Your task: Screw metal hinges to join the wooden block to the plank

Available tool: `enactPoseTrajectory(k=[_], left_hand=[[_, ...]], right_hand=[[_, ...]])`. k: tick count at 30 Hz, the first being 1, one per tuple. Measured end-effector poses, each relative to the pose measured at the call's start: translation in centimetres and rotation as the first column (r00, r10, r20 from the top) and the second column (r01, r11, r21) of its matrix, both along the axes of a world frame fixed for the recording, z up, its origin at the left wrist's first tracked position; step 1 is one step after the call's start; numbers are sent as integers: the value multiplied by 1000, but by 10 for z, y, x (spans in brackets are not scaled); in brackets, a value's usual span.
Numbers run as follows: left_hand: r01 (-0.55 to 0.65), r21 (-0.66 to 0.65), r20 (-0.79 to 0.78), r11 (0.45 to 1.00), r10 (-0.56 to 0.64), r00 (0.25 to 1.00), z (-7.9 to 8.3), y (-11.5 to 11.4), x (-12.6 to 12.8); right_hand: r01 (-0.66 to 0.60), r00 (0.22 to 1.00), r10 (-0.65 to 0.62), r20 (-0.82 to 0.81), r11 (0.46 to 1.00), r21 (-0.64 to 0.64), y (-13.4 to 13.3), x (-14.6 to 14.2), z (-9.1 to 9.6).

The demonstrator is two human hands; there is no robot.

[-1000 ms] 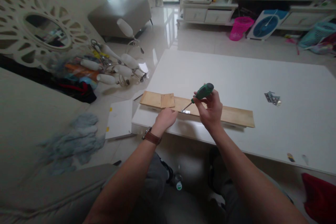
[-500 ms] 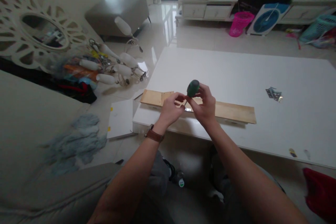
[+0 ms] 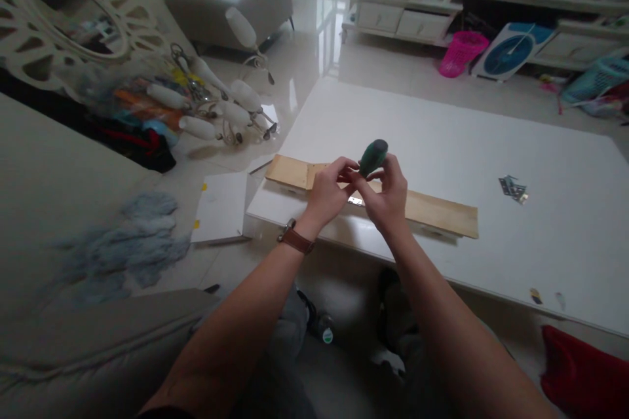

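Observation:
My right hand (image 3: 387,198) is closed around the lower part of a screwdriver (image 3: 373,156) with a green handle and dark end. The handle leans up and to the right, and its shaft is hidden by my fingers. My left hand (image 3: 330,188) is pinched at the base of the handle, its fingertips meeting my right thumb; what they hold is hidden. Beneath both hands a long light-brown wooden board (image 3: 442,213) lies along the table's near edge. A small shiny metal plate with holes (image 3: 356,201) shows at the board's front side, below my fingers.
The white table (image 3: 417,124) bears a small pile of metal hardware (image 3: 514,188) on the right and a small dark-and-yellow piece (image 3: 535,296) near its front edge. A white box-like panel (image 3: 221,206) is at the left. A bottle (image 3: 326,328) stands below, between my legs.
The view has shifted slightly. The screwdriver handle tilts more to the right, and my left fingers have drawn closer to my right thumb, covering the shaft that showed before.

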State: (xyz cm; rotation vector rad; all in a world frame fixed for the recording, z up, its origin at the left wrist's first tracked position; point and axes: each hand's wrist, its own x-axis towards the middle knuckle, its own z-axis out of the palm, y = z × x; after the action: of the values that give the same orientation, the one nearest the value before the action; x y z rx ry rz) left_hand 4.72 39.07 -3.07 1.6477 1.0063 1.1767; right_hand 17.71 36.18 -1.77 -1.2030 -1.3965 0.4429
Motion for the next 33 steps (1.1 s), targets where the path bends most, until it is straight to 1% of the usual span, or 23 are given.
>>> enactPoseTrajectory(k=[4, 6, 8, 11, 13, 16, 19, 24, 26, 29, 33], left_hand=[[47, -54, 65, 997, -44, 997, 0, 3, -1], [74, -48, 77, 996, -70, 995, -1, 5, -2], [95, -32, 58, 995, -93, 994, -3, 5, -1], [67, -24, -8, 997, -68, 998, -7, 6, 0], [26, -20, -38, 999, -27, 999, -10, 6, 1], [1, 4, -56, 1000, -1, 998, -11, 8, 2], [12, 4, -36, 1000, -12, 999, -10, 10, 0], [79, -53, 36, 995, -77, 996, -10, 12, -4], [106, -40, 24, 994, -105, 994, -12, 12, -4], [95, -6, -18, 995, -96, 995, -13, 12, -4], [89, 1, -40, 996, -89, 995, -12, 11, -4]], right_hand=[[-35, 999, 35, -4, 999, 24, -6, 2, 0], [-15, 1000, 15, -2, 1000, 23, -7, 3, -3], [23, 1000, -23, 4, 999, 24, -6, 3, -6], [59, 998, -58, -7, 997, 47, -3, 3, -10], [57, 998, -55, -32, 996, 62, -1, 1, -10], [43, 998, -40, -54, 998, 40, -1, -2, -9], [20, 999, -19, -38, 1000, 11, -3, -4, -7], [20, 999, -19, -27, 999, 27, -4, -2, -9], [47, 999, -47, -22, 998, 39, -4, 0, -11], [80, 997, -80, 1, 995, 60, -2, 2, -12], [75, 997, -75, 6, 996, 57, -1, 4, -12]])
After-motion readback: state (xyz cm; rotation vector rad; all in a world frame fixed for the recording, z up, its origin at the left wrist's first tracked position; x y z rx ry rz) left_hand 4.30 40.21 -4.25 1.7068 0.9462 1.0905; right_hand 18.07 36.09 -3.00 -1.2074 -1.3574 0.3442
